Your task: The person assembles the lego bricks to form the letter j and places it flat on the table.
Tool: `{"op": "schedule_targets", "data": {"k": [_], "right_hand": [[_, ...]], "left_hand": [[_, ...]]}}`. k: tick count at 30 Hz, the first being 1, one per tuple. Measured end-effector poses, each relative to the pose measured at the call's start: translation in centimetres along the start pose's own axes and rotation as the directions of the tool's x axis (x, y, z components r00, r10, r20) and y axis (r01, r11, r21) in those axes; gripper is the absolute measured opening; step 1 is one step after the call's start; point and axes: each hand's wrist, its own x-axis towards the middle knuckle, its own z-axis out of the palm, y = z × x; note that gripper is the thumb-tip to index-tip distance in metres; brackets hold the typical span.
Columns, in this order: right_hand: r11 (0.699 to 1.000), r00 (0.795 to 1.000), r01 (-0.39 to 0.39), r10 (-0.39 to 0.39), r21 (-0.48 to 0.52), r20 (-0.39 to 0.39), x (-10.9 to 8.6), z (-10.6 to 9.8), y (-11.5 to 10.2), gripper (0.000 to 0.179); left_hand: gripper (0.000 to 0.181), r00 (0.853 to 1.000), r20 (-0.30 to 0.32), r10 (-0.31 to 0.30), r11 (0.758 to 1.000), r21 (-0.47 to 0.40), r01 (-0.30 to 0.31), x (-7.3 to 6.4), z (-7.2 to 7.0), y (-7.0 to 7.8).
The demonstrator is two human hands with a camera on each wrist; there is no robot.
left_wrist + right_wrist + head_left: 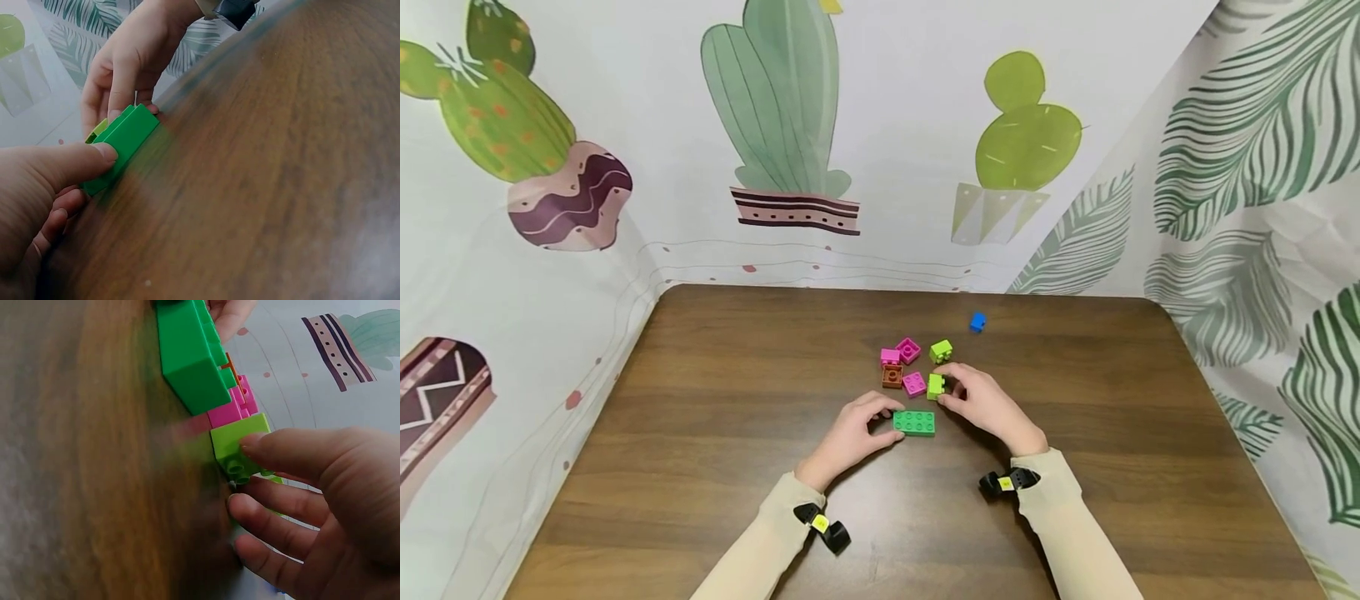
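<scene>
My left hand (pixel 852 431) pinches the left end of a long green toy brick (pixel 914 423), thumb on the near side and fingers on the far side. The brick lies studs up on the table. Just beyond it and to the right, my right hand (pixel 982 402) pinches a small lime brick (pixel 936 387) that is tipped on its side, studs facing right. In the right wrist view the thumb presses one face of this lime brick (pixel 240 440). A pink brick (pixel 913 384) lies close to its left. The two held bricks are apart.
Behind the hands lie a brown brick (pixel 892 376), a pink brick (pixel 890 357), another pink brick (pixel 908 350) and a second lime brick (pixel 941 351). Farther back is a small blue brick (pixel 977 322). The wooden table (pixel 737 350) meets a patterned wall covering (pixel 910 167).
</scene>
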Motion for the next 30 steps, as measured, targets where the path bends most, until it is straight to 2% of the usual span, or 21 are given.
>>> {"op": "schedule_targets", "data": {"k": [10,17,23,30], "right_hand": [[0.995,1.000,0.002,-0.004,0.103,0.020,-0.7,-1.1,0.3,0.036],[0.990,0.997,0.080,-0.081,0.119,-0.003,-2.1,-1.6,0.6,0.035],[0.979,0.995,0.086,-0.093,0.182,0.028,-2.8,-1.8,0.5,0.036],[0.970,0.993,0.108,-0.114,0.218,0.015,-2.7,-1.7,0.3,0.039]], "left_hand": [[0.035,1.000,-0.013,-0.004,1.000,0.012,0.004,-0.1,-0.1,0.2],[0.035,1.000,-0.004,-0.002,1.000,0.007,0.002,0.0,0.2,0.2],[0.035,1.000,-0.027,0.002,1.000,0.011,-0.002,0.0,0.3,0.1],[0.034,0.999,-0.033,0.012,1.000,0.025,-0.011,0.2,0.1,-0.1]]}}
